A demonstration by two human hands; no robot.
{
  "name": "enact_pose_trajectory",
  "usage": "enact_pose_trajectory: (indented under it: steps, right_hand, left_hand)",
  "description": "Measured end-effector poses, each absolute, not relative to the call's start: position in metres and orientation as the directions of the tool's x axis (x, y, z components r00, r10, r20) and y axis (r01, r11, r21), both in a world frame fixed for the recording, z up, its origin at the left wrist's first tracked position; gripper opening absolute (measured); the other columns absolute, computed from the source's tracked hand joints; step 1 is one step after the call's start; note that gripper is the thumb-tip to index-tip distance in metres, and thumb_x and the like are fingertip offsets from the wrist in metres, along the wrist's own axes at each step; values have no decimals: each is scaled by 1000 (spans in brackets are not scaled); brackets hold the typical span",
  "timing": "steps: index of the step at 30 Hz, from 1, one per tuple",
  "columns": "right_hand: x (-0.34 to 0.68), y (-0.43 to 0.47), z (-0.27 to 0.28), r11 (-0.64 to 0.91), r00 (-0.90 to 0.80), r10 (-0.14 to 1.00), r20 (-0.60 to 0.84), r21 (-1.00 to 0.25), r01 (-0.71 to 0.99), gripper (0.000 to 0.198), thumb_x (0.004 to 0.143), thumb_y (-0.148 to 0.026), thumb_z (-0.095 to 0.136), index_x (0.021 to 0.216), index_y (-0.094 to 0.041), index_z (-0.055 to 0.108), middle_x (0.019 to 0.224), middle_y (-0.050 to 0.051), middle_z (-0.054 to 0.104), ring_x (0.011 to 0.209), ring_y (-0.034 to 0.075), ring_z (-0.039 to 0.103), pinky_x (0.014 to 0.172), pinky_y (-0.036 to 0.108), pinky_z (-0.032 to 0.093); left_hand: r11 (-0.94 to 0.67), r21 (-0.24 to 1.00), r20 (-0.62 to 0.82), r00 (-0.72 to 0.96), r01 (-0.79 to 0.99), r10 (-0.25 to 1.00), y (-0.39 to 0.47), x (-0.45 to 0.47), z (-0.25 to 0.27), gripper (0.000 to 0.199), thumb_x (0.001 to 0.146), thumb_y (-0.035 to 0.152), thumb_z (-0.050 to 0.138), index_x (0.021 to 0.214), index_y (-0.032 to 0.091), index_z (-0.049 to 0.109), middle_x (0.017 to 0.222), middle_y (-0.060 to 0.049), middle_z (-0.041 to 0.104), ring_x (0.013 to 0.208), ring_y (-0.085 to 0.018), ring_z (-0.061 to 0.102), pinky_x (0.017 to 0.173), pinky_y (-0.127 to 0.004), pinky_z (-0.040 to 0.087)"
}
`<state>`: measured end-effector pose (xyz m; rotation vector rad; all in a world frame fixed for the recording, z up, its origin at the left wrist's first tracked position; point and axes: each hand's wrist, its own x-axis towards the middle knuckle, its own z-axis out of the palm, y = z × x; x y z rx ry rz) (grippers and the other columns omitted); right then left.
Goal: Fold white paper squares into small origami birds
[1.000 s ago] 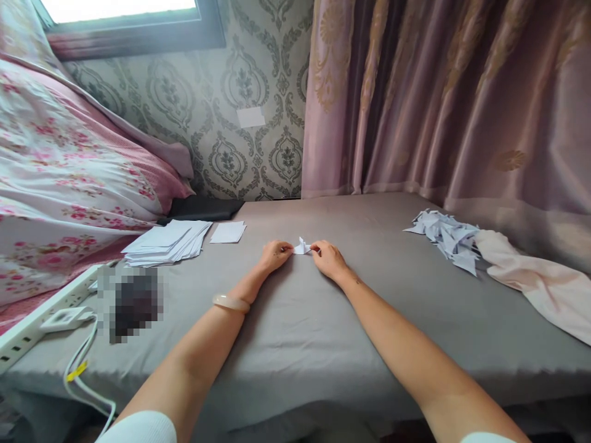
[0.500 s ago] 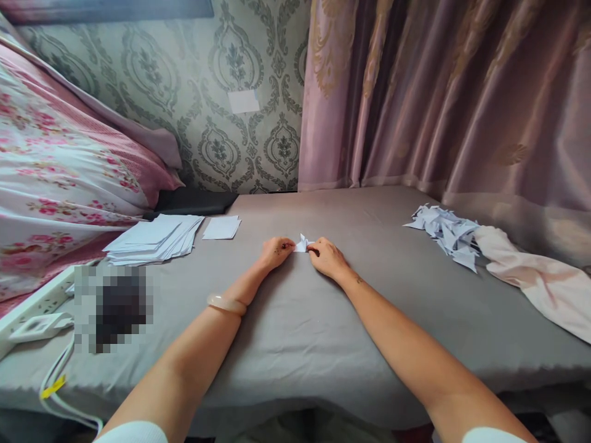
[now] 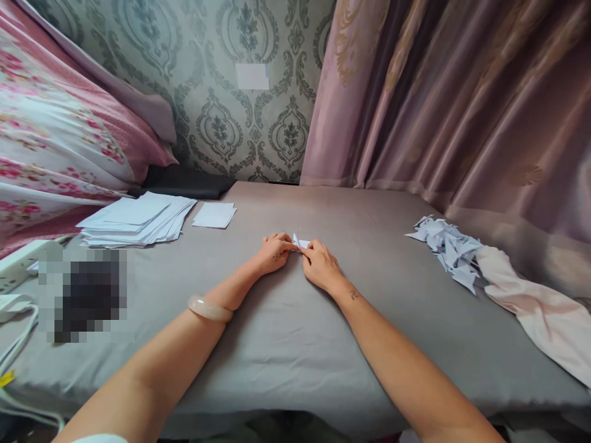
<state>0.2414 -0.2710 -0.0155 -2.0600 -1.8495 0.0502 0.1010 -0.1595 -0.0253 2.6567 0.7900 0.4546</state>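
A small piece of folded white paper (image 3: pixel 302 244) lies on the grey cloth between my hands, with one narrow flap standing up. My left hand (image 3: pixel 276 252) holds its left side, fingers pressed together at the edge. On the other side, my right hand (image 3: pixel 322 264) has its fingers curled over the paper's right part and its thumb near the base of the flap. Both hands rest low on the cloth, and my fingers hide much of the paper's lower edge.
Stacked white sheets (image 3: pixel 133 221) and a smaller stack of paper squares (image 3: pixel 215 215) lie at the left. A heap of folded paper pieces (image 3: pixel 446 246) sits at the right beside pale pink fabric (image 3: pixel 530 301). A power strip (image 3: pixel 28 264) and a pixelated dark object (image 3: pixel 92 295) are at the left edge.
The paper's upright flap looks narrower and leans differently. My right fingers have come over the paper and closer to my left hand. The camera view has tilted down and shifted slightly.
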Motion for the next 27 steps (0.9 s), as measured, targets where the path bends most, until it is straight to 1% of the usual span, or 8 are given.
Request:
enact_pose_trajectory:
  steps: [4, 9, 12, 15, 18, 21, 24, 27]
  right_hand:
    - [240, -270, -16, -105, 176, 960, 220, -302, 947, 33, 92, -22, 38, 107, -21, 68, 107, 9, 57, 97, 19, 55, 81, 28, 42]
    - [241, -268, -18, -225, 324, 921, 217, -382, 896, 32, 90, -20, 40, 103, -20, 69, 104, 9, 58, 92, 18, 58, 79, 27, 43]
    - [242, -266, -19, -237, 350, 912, 214, -422, 875, 30, 90, -22, 43, 103, -21, 70, 103, 8, 59, 91, 16, 60, 80, 25, 43]
    - [244, -262, -19, -250, 369, 907, 201, -447, 859, 26, 90, -30, 48, 100, -22, 71, 102, 7, 62, 92, 16, 60, 81, 25, 42]
    - [243, -256, -17, -316, 423, 890, 170, -439, 841, 25, 88, -38, 54, 96, -22, 71, 101, 7, 64, 93, 18, 60, 80, 26, 42]
    - [241, -250, -13, -382, 467, 872, 147, -393, 837, 24, 86, -41, 56, 90, -21, 70, 98, 6, 65, 93, 19, 61, 77, 27, 43]
    - [237, -248, -10, -419, 494, 856, 153, -356, 835, 24, 87, -39, 53, 88, -20, 68, 99, 7, 66, 92, 20, 62, 76, 27, 43]
    - [231, -248, -10, -441, 513, 841, 171, -332, 834, 24, 89, -34, 49, 91, -19, 68, 101, 10, 66, 90, 20, 63, 75, 28, 44]
  left_hand:
    - [-805, 387, 182, 818, 450, 545, -155, 103, -26, 52, 82, 5, 36, 113, 30, 69, 119, -7, 59, 107, -25, 49, 89, -41, 33]
    - [-857, 330, 176, 866, 397, 469, -150, 113, -26, 58, 80, 2, 34, 120, 31, 65, 126, -5, 59, 109, -25, 48, 86, -40, 33]
    - [-873, 329, 219, 871, 359, 440, -149, 113, -25, 57, 77, 1, 34, 115, 29, 67, 127, -4, 61, 111, -25, 50, 88, -41, 31]
    - [-881, 342, 273, 863, 326, 425, -150, 107, -24, 55, 75, 0, 34, 110, 26, 69, 122, -4, 65, 109, -22, 54, 92, -41, 30]
    - [-868, 366, 279, 851, 334, 445, -153, 103, -22, 53, 75, 0, 34, 106, 24, 70, 120, -4, 66, 109, -22, 57, 94, -42, 31]
    - [-846, 389, 283, 827, 364, 486, -154, 102, -23, 48, 76, 3, 36, 102, 23, 71, 116, -5, 68, 109, -23, 58, 95, -43, 33]
    - [-827, 400, 303, 795, 394, 525, -152, 103, -25, 42, 80, 8, 37, 98, 23, 71, 113, -6, 69, 108, -24, 59, 95, -43, 35]
    - [-800, 422, 303, 765, 427, 568, -149, 104, -25, 41, 81, 10, 36, 98, 22, 71, 111, -7, 69, 106, -24, 61, 92, -42, 38]
